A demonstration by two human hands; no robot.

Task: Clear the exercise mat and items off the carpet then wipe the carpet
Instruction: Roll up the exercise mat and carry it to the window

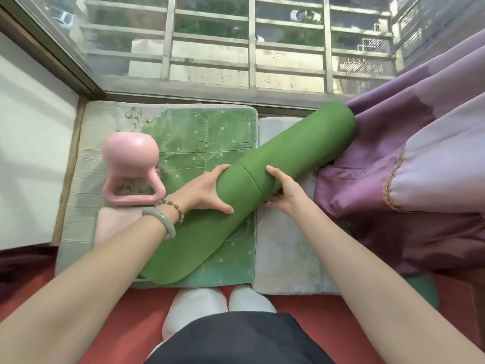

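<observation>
The exercise mat [288, 164] is shown in plain mid green. The carpet [199, 132] is patterned in paler green with light dots and stitched lines, fading to cream at its edges. The kettlebell [131, 153] is coloured soft pink. The curtain [393, 227] is shaded lilac and deep purple. The floor [126, 319] is red.

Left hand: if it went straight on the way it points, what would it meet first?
The mat: the left hand grips the roll, which blocks it at once; beyond that, probably the right hand.
</observation>
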